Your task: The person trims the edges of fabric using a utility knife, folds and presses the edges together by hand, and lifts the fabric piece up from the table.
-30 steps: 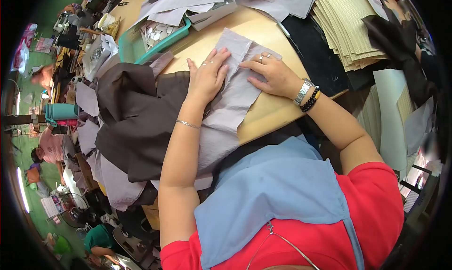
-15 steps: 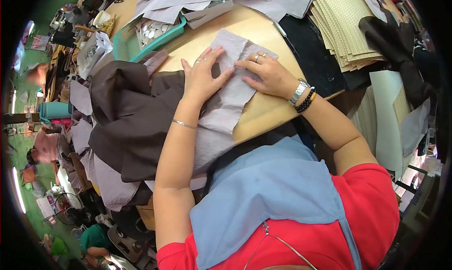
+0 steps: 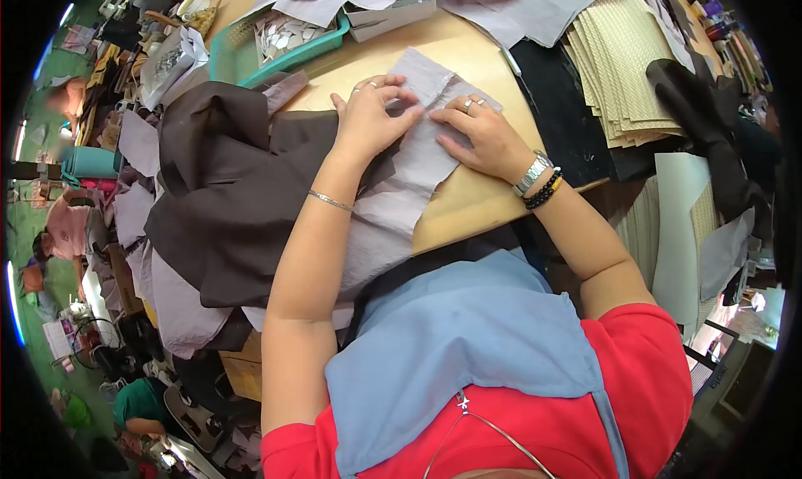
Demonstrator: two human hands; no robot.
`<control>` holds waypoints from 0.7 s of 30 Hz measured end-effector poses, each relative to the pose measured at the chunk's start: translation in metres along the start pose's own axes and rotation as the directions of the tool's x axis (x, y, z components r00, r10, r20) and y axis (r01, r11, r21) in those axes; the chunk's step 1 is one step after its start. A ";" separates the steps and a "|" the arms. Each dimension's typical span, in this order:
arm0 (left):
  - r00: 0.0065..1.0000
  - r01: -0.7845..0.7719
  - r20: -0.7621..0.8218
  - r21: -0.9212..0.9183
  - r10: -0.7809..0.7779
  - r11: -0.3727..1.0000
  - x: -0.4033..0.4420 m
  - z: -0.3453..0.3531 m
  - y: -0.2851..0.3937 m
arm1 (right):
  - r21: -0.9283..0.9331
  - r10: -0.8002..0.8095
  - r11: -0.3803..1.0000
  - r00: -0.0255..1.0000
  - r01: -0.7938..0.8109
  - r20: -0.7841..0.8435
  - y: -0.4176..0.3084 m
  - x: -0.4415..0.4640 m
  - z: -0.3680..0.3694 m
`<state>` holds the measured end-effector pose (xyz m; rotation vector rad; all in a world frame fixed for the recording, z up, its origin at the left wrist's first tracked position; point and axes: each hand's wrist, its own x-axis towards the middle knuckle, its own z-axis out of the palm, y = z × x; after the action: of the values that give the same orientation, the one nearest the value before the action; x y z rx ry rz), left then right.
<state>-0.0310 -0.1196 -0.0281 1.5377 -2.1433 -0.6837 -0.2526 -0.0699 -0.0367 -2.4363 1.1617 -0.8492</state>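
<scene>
A pale lilac-grey cloth (image 3: pixel 422 166) lies on the wooden table, with a frayed seam or fold running along it between my hands. My left hand (image 3: pixel 372 124) is at its left side, fingers curled and thumb tip close to the index tip in a pinch by the fold. From the right, my right hand (image 3: pixel 484 136) touches the same fold with its fingertips. Its thumb stays apart from the index finger. Under and beside my left forearm lies a heap of dark brown cloth (image 3: pixel 225 203), covering part of the paler cloth.
A teal tray (image 3: pixel 288 61) of small pale pieces sits at the far left, beside a white box (image 3: pixel 388 20). Stacked cream textured sheets (image 3: pixel 622 70) rest on black material at right. The wooden table edge (image 3: pixel 476 233) is near my apron. Another person (image 3: pixel 67 228) is at far left.
My left hand has gone from lying spread on the cloth to curled fingers near the fold. My right hand stays at the fold with little change. The whole view has shifted slightly.
</scene>
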 end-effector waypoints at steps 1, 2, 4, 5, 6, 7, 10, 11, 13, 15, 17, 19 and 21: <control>1.000 0.007 0.008 -0.009 -0.007 1.000 0.000 0.000 0.000 | -0.004 0.005 1.000 1.000 -0.005 -0.004 -0.001 0.000 -0.001; 1.000 0.004 0.012 -0.011 -0.004 1.000 0.000 0.000 0.000 | -0.008 0.009 1.000 1.000 -0.009 -0.007 -0.002 0.000 -0.001; 1.000 -0.002 0.020 -0.012 0.002 1.000 -0.001 -0.002 0.001 | -0.012 0.008 1.000 1.000 -0.008 -0.021 -0.001 0.000 0.000; 1.000 -0.010 0.020 -0.013 0.010 1.000 -0.002 -0.002 0.000 | -0.011 0.003 1.000 1.000 -0.003 -0.031 0.000 0.000 0.001; 1.000 -0.018 0.021 -0.014 0.018 1.000 -0.003 -0.002 -0.001 | -0.010 -0.004 1.000 0.999 0.003 -0.041 0.000 0.000 0.002; 0.999 -0.025 0.020 -0.014 0.026 1.000 -0.003 -0.002 -0.001 | -0.009 -0.004 1.000 0.999 0.004 -0.036 0.001 0.000 0.003; 0.998 -0.037 0.043 -0.028 0.038 0.999 -0.005 -0.005 -0.002 | -0.008 -0.008 1.000 1.000 0.008 -0.023 0.001 0.000 0.002; 0.998 -0.040 0.045 -0.030 0.042 0.999 -0.005 -0.005 -0.003 | -0.011 -0.010 1.000 1.000 0.010 -0.022 0.000 0.000 0.002; 0.998 -0.045 0.049 -0.036 0.047 0.998 -0.005 -0.003 -0.006 | -0.021 -0.019 1.000 1.000 0.018 -0.025 0.002 0.000 0.003; 0.997 -0.050 0.051 -0.032 0.052 0.998 -0.005 -0.003 -0.007 | -0.035 -0.032 0.999 0.999 0.030 -0.035 0.004 -0.001 0.004; 0.997 -0.046 0.056 -0.033 0.048 0.998 -0.005 -0.003 -0.007 | -0.032 -0.021 0.999 0.999 0.020 -0.044 0.001 0.000 0.003; 0.997 -0.034 0.064 -0.037 0.036 0.999 -0.005 -0.005 -0.005 | -0.028 -0.020 0.999 0.999 0.019 -0.036 0.000 0.001 0.003; 0.997 -0.030 0.066 -0.031 0.032 0.999 -0.004 -0.005 -0.005 | -0.024 -0.026 0.999 1.000 0.025 -0.011 0.001 0.002 0.003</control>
<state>-0.0234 -0.1178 -0.0275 1.4832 -2.1903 -0.7630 -0.2505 -0.0717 -0.0385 -2.4736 1.1535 -0.8619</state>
